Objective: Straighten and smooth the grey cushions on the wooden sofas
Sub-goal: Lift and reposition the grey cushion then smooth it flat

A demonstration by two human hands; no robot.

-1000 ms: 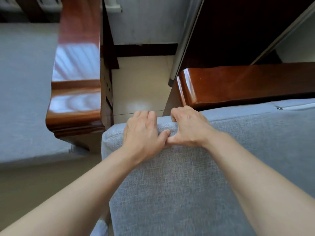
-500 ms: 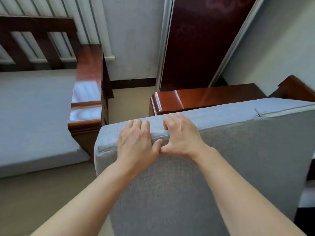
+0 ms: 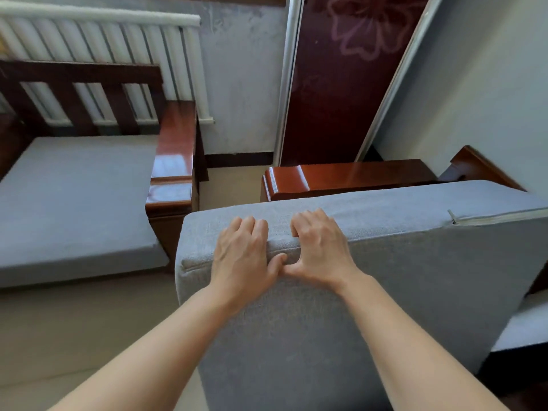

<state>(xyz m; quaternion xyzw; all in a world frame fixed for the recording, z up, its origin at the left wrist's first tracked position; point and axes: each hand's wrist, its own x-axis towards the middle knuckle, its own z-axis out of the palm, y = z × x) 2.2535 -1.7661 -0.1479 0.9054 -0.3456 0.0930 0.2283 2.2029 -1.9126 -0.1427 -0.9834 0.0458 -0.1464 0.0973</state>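
The grey cushion [image 3: 341,307] stands on its edge, raised in front of the wooden armrest [image 3: 341,176] of the right sofa. Both hands hold its top edge side by side: the left hand [image 3: 246,253] and the right hand [image 3: 320,247] have fingers curled over the edge, and the thumbs touch on the near face. A second grey cushion [image 3: 74,203] lies flat on the left sofa [image 3: 173,161].

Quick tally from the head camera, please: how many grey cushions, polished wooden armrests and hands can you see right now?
Grey cushions: 2, the lifted cushion and the seat cushion
Wooden armrests: 2, left sofa armrest and near armrest
Hands: 2, left hand and right hand
Total: 6
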